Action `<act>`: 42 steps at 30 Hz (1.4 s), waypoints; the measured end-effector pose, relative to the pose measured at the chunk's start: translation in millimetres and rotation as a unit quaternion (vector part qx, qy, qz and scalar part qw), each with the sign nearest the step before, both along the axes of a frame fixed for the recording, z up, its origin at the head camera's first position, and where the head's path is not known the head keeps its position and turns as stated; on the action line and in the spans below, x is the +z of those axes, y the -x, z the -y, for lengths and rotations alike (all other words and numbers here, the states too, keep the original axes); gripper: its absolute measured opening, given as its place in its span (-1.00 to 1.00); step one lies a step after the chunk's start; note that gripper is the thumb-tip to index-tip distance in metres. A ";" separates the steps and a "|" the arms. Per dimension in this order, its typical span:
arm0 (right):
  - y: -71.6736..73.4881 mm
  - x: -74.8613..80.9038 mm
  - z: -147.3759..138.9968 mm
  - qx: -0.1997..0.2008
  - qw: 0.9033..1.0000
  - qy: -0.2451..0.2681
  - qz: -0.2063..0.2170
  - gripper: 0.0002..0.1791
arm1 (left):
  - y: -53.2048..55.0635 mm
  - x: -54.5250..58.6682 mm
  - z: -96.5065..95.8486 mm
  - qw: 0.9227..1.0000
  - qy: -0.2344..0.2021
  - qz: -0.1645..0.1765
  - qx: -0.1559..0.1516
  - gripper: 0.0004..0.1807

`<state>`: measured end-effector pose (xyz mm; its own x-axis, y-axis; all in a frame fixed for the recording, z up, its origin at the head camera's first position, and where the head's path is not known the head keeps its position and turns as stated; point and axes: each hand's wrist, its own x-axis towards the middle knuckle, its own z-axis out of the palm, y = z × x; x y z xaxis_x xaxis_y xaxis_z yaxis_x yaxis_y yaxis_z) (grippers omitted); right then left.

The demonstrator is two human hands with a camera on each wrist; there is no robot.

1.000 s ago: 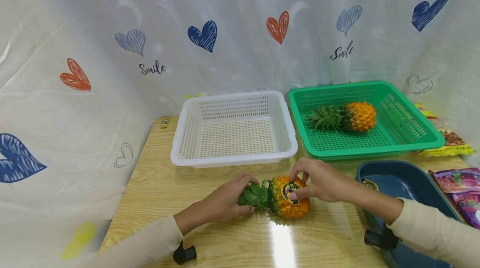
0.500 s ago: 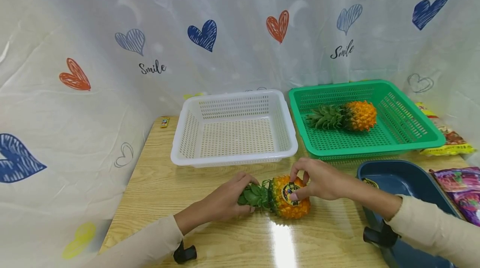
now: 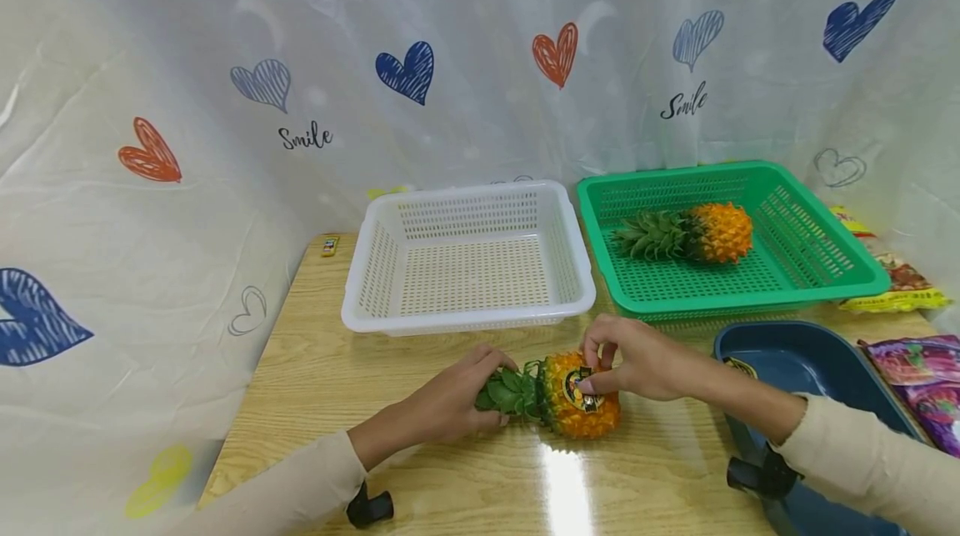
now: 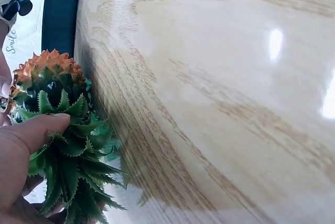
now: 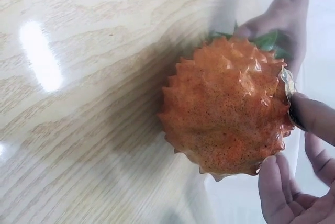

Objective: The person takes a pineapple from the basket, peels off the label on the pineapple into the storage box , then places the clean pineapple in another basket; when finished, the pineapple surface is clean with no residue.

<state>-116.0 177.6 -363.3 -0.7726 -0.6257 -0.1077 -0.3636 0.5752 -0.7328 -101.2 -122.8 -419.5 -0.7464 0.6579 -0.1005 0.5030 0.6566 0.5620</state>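
Observation:
A pineapple (image 3: 577,403) lies on its side on the table, its leafy crown (image 3: 510,393) toward the left. My left hand (image 3: 457,398) holds the crown, and the left wrist view shows the thumb (image 4: 52,124) laid over the green leaves. A round black and yellow sticker (image 3: 573,386) sits on the fruit's upper side. My right hand (image 3: 637,361) has its thumb on this sticker and its index finger bent close by at the sticker's edge. In the right wrist view the sticker (image 5: 289,90) stands out edge-on under the thumb, and another fingertip touches the orange fruit (image 5: 225,109).
Behind the hands stand a white basket (image 3: 465,323) and a green basket (image 3: 720,300) with a second pineapple (image 3: 720,232) in it. A dark blue tub (image 3: 795,353) is under the right forearm. Snack packets (image 3: 922,378) lie at the right; a tiny yellow packet (image 3: 330,245) sits far left.
My right index finger has drawn slightly closer to the thumb at the sticker. The left hand and the pineapple stay where they were.

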 end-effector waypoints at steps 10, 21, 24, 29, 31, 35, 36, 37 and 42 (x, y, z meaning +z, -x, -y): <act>-3.2 -3.8 -2.2 0.021 1.000 0.023 0.000 -0.75 | -1.5 -1.4 0.8 1.000 -0.008 0.006 -0.001 -0.40; -6.1 0.6 -3.3 0.057 0.996 0.057 0.034 -0.80 | -4.0 -3.3 1.6 1.000 -0.010 0.005 0.000 -0.41; -8.1 1.3 -3.3 0.057 0.996 0.061 0.035 -0.80 | -5.5 -4.3 2.7 1.000 -0.012 0.006 0.000 -0.41; -11.5 2.0 -4.5 0.056 0.996 0.073 0.019 -0.81 | -6.7 -4.4 3.9 1.000 -0.010 0.014 0.000 -0.41; -11.7 2.6 -5.5 0.055 0.995 0.078 0.003 -0.82 | -5.6 -3.9 3.7 1.000 -0.011 0.013 -0.001 -0.40; -10.7 4.2 -7.6 0.042 0.996 0.082 -0.015 -0.84 | -2.5 -1.9 2.5 1.000 -0.010 0.002 -0.003 -0.40; -10.3 4.6 -8.1 0.037 0.996 0.082 -0.015 -0.84 | -1.8 -1.3 2.0 1.000 -0.010 -0.001 -0.004 -0.40; -9.9 5.0 -8.7 0.033 0.996 0.082 -0.014 -0.84 | -1.3 -0.7 1.6 1.000 -0.008 -0.002 -0.004 -0.40; -8.8 7.4 -12.1 0.024 0.996 0.081 -0.003 -0.83 | -0.3 1.5 -0.5 1.000 0.001 0.002 0.002 -0.41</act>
